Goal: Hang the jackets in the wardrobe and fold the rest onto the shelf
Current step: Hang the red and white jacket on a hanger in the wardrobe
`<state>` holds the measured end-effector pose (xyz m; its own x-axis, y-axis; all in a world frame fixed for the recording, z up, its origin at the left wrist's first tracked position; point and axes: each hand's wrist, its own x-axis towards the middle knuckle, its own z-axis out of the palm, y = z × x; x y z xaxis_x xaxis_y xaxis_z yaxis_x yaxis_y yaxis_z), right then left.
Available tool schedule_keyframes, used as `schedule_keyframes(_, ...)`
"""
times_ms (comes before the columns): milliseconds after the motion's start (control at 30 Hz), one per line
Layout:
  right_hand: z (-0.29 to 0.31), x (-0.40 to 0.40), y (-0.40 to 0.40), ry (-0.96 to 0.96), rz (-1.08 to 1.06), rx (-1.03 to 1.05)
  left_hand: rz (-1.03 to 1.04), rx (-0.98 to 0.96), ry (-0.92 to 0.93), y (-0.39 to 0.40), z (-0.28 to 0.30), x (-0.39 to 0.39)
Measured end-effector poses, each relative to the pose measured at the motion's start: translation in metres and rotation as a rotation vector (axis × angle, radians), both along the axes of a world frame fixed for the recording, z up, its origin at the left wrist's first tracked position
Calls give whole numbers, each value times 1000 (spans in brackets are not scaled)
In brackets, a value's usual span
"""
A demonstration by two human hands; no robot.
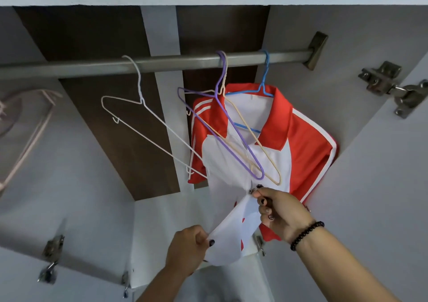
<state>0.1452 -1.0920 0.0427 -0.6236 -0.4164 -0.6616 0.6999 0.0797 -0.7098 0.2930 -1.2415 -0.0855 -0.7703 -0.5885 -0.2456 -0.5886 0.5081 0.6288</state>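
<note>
Under the wardrobe rail [162, 62], both hands grip the hung jacket [301, 139].

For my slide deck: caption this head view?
Both hands zip the red-and-white jacket hanging on the wardrobe rail.

Red-white jacket [273, 125] on blue hanger [262, 86] (front seemingly half-zipped)

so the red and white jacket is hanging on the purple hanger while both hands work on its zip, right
Not quite. In the head view the red and white jacket hangs on the blue hanger; the purple hanger hangs bare in front of it. The rest holds: the right hand pinches the zip pull and the left hand grips the hem.
</note>
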Motion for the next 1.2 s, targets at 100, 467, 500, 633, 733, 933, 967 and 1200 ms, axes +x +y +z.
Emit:
schedule_keyframes(100,-1,-13,6,35,-1,-1,-63,-16,-50,3,8,-15)
schedule_keyframes(467,-24,-21,14,89,77,66,-436,-291,786,27,176,-126)
schedule_keyframes(500,-27,-20,14,84,88,64,-553,-406,687,29,186,-140)
schedule_keyframes(633,-36,-21,15,34,87,62,-765,-916,102,25,203,-185)
schedule_keyframes(733,-43,-24,18,-5,87,74,-727,-1084,-55,11,202,-186)
schedule_keyframes(933,-52,-32,16,-33,97,133,-541,-1086,-292,-8,182,-156)
schedule_keyframes(967,-52,-34,14,-34,102,137,-524,-1046,-324,-11,176,-153)
schedule_keyframes(1200,-38,-56,-9,32,186,131,-503,-407,-350,-10,107,-141)
